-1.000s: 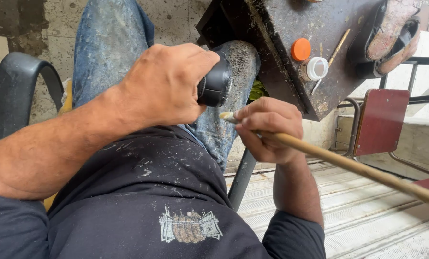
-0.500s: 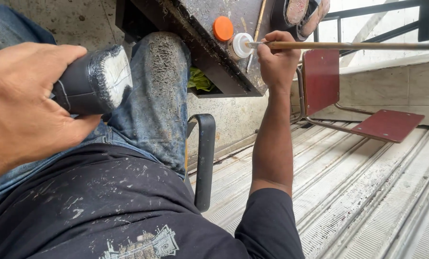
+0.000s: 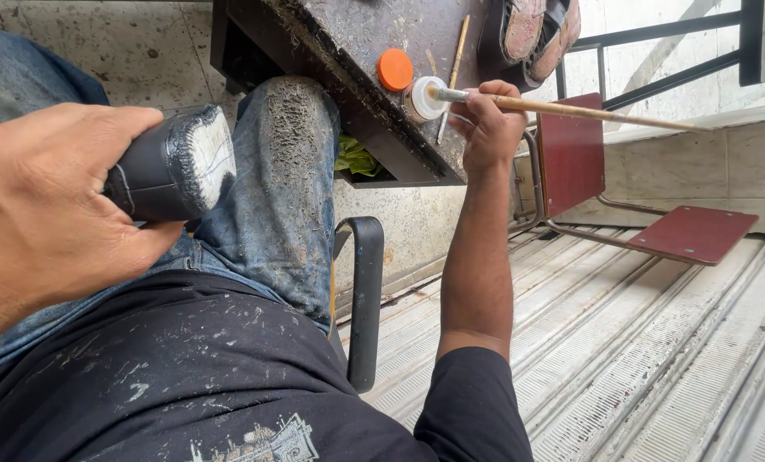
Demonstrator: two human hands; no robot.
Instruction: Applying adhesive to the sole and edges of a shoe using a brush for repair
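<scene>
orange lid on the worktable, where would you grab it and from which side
Pinch the orange lid by its round rim, coming from above. It lies flat on the dark worktable, so only the rim offers a hold. Approach from its left, since the right hand and small white pot crowd its right.

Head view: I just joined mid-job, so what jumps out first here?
The left hand, large at the near left, holds a black shoe heel with a worn whitish face above the jeans-clad knee. Farther off, the right hand reaches out with a long wooden-handled brush, its tip in a small white pot beside an orange lid on the dark worktable.
</scene>
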